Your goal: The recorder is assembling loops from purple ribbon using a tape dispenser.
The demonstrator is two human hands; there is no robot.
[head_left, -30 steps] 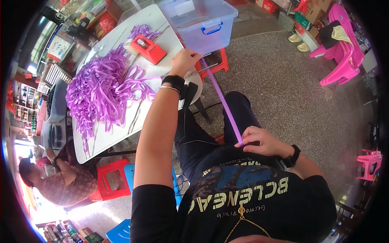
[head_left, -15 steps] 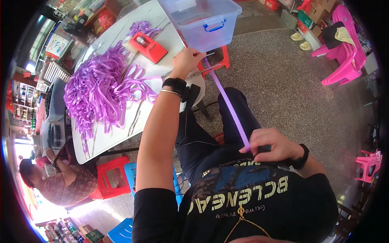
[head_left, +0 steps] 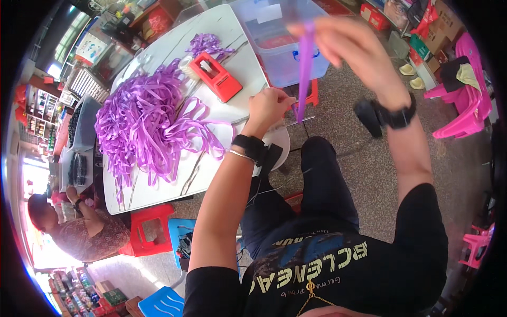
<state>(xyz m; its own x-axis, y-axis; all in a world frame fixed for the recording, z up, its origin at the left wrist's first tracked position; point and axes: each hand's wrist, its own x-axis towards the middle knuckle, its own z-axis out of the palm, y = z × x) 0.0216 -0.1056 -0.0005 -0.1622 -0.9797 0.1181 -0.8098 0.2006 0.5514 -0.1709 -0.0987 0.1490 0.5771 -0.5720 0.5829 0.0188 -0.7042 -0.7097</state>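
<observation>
My right hand (head_left: 354,50), blurred by motion, is raised at the upper right and grips a purple ribbon (head_left: 304,68). From its fingers the strip runs down, almost straight, to thin metal rods (head_left: 305,121) that stick out past the table edge. Beside those rods my left hand (head_left: 268,108) is closed, its fingertips pinched on the lower part of the ribbon. On the white marbled table (head_left: 153,196), a big heap of purple ribbon strips (head_left: 142,119) spreads to the left. A red tape dispenser (head_left: 217,79) stands just beyond my left hand.
A clear plastic bin (head_left: 296,71) with a blue handle rests on a red stool (head_left: 312,94) past the table. A smaller ribbon pile (head_left: 206,45) lies at the table's back. Pink chairs (head_left: 467,95) stand right. Another person (head_left: 87,232) sits at the left.
My right hand has swung up from near my lap to above the rods, carrying the ribbon with it. My left hand stays by the rods. The whole view has shifted slightly.
</observation>
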